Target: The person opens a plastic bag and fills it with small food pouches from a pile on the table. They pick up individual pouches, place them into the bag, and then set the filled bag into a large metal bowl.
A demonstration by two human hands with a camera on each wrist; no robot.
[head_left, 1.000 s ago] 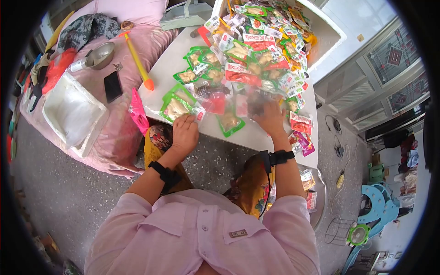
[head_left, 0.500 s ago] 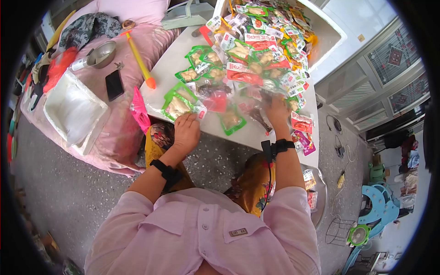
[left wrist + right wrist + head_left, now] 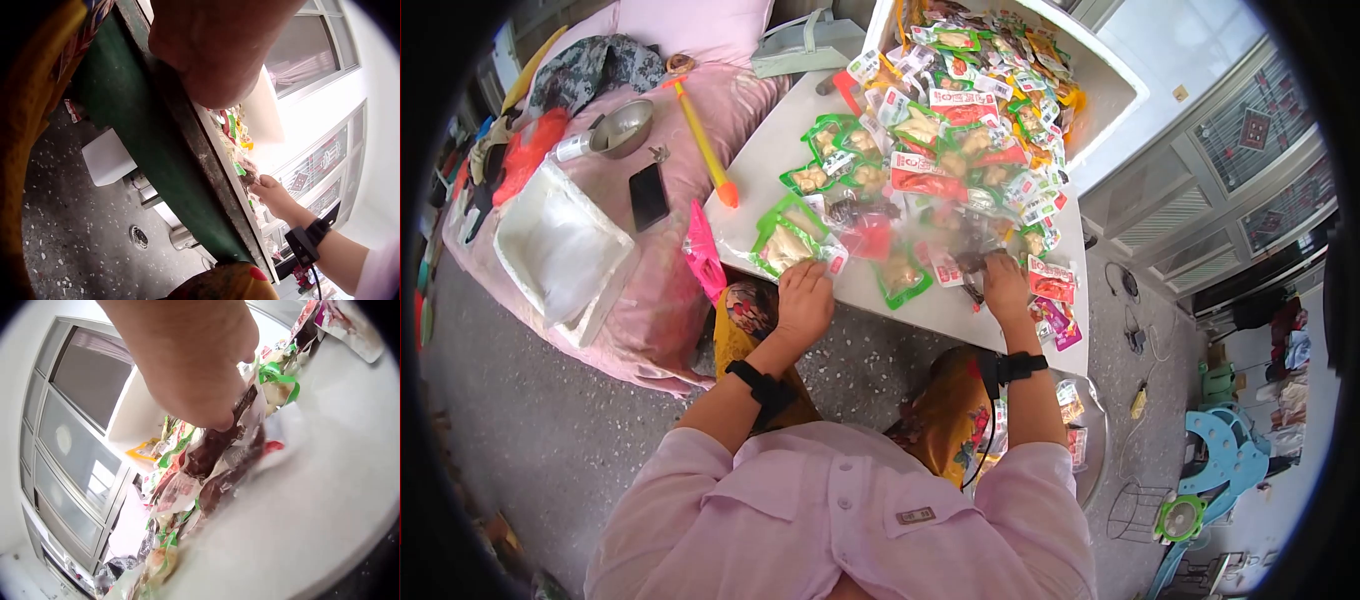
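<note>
My right hand (image 3: 1006, 288) is over the right part of the white table (image 3: 750, 190), fingers and thumb pinching a dark brown vacuum-packed food packet (image 3: 209, 450). Clear film and a second dark packet (image 3: 231, 484) lie against it in the right wrist view. At the table's front edge, my left hand (image 3: 805, 300) rests with loosely bent fingers beside a green-edged packet (image 3: 785, 247) of pale food. Another green-edged packet (image 3: 900, 277) lies between the hands. Right of my right hand is a red-labelled packet (image 3: 1052, 280).
A large pile of packets (image 3: 960, 120) spreads back into a white foam box (image 3: 1115, 105). On the pink-covered bed at left are a smaller foam box (image 3: 590, 300), a phone (image 3: 648, 197), a metal bowl (image 3: 622, 128) and a yellow-handled tool (image 3: 700, 140). Below the table's right edge sits a basin (image 3: 1095, 440).
My right hand has come back toward the table's front edge, bringing the dark packet with it. The left hand stays nearly in place beside the green-edged packet.
</note>
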